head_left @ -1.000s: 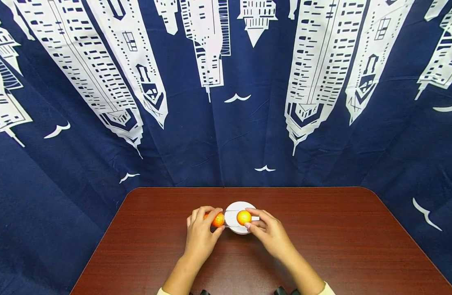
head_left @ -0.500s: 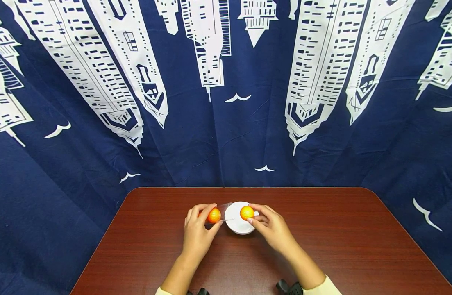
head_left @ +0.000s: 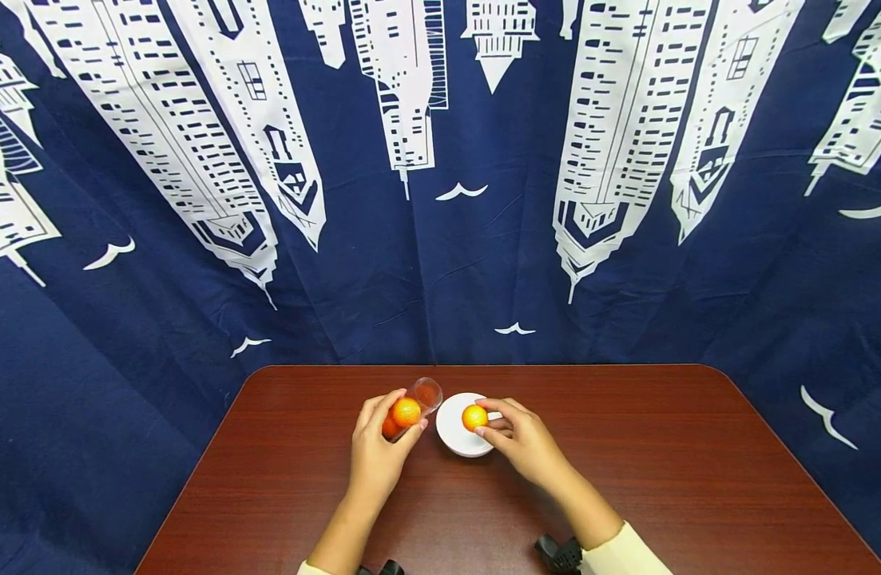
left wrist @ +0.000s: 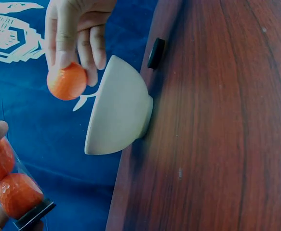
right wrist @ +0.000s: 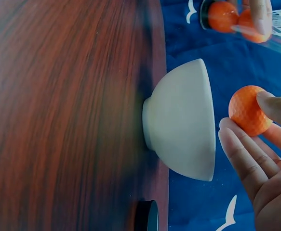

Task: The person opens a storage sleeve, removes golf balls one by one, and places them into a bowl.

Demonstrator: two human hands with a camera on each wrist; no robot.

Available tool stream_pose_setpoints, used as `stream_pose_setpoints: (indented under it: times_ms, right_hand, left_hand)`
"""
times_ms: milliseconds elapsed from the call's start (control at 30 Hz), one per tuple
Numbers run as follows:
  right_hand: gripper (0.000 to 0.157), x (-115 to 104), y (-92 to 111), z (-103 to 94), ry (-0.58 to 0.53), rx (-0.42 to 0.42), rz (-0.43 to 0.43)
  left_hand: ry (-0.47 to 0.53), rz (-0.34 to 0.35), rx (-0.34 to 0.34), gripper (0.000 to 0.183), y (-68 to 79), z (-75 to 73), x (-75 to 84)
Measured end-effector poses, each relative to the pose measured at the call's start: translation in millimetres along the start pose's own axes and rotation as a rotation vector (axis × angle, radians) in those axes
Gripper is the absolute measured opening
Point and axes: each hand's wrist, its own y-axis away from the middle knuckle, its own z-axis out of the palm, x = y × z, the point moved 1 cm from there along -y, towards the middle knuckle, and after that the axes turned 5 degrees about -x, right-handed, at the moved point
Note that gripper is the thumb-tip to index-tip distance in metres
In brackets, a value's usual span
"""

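My left hand [head_left: 374,455] grips a clear tube [head_left: 427,394] left of the white bowl [head_left: 449,431]. The tube leans, its open end toward the far right. Two orange golf balls [left wrist: 20,195] sit inside it, near its black bottom cap [left wrist: 34,215]. Between thumb and fingertips, my right hand [head_left: 532,451] pinches another orange golf ball [head_left: 474,418]. In the right wrist view, that dimpled ball [right wrist: 250,110] hangs just above the rim of the bowl [right wrist: 183,120], apart from it. The bowl's inside is partly hidden by the ball and fingers.
A small black round lid [right wrist: 152,216] lies on the brown wooden table [head_left: 663,447] near the bowl, hidden from the head view. Behind the table's far edge hangs a navy cloth [head_left: 382,303] with white buildings and birds.
My left hand has drawn the tube back to the left, away from the bowl, and tipped its open end upward. The right hand still holds its ball over the bowl, barely moved.
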Motion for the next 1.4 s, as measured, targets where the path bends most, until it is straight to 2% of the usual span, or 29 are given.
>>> stream_pose_setpoints:
  times_ms: [300,767,933,1133,1400]
  right_hand:
    - [0.040,2,-10,5.4,0.098,-0.043,-0.096]
    - [0.035,-2,-23,14.4,0.481,-0.136,-0.172]
    - [0.034,-3,-27,17.3,0.602,-0.165,-0.169]
    - [0.030,-4,-31,21.6,0.646,-0.214,-0.137]
    - [0.030,-4,-33,23.2,0.662,-0.237,-0.118]
  left_hand:
    - [0.060,-0.049,0.002,0.054,-1.2,-5.1,-1.1]
    - [0.054,-0.053,0.012,0.053,0.6,-3.6,-3.5]
    - [0.063,-0.043,0.014,0.053,0.7,-3.3,-1.5]
    - [0.061,-0.039,0.012,0.054,1.0,-3.2,-0.8]
    - [0.068,-0.045,0.000,0.054,1.3,-3.1,-1.0]
